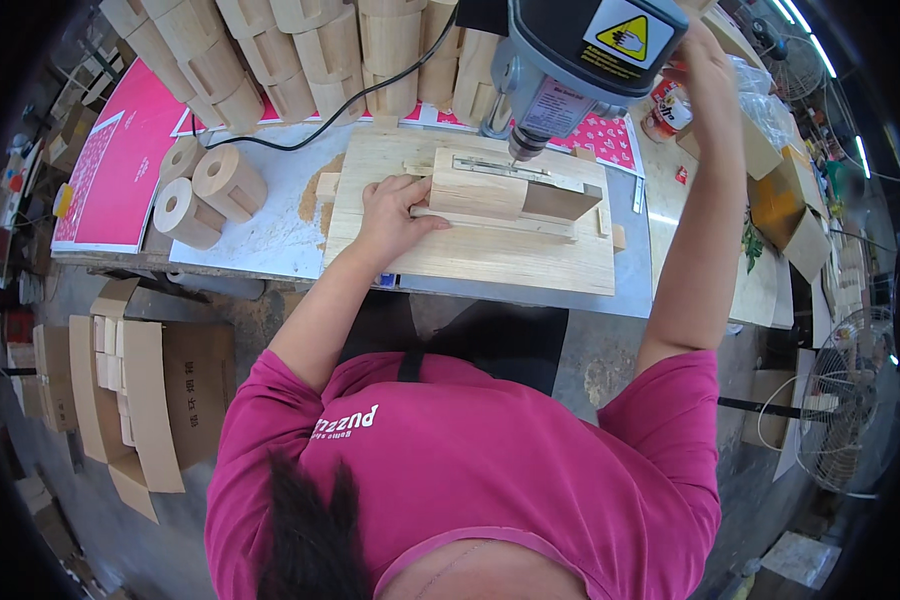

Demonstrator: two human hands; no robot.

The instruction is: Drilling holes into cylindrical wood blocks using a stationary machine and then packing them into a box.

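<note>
We observe the left hand (pixel 395 215) laid flat, fingers spread and pressing down on a wooden block (pixel 478 190) that sits in a wooden jig (pixel 530 205) on a plywood base board (pixel 470 255). The hand grips nothing; its fingertips rest on the block's near left edge and on the board beside it. The block lies in the middle of the base board, directly under the drill press head (pixel 580 50), whose chuck (pixel 525 145) stands just above the jig's far edge.

The right hand (pixel 705 75) is raised to the right side of the drill press head. Its fingers are hidden behind the machine housing, so we cannot tell whether it is closed on anything.

The base board rests on a grey workbench (pixel 270 240). To the left of the board lie three round wooden pieces (pixel 210 195) with centre holes, touching one another. Further pieces of the same kind are stacked in rows (pixel 300 50) along the back of the bench. A black cable (pixel 310 125) runs across the bench from the machine. Pink printed sheets (pixel 130 150) lie at the bench's left end, and an open cardboard box (pixel 140 390) stands on the floor below.
</note>
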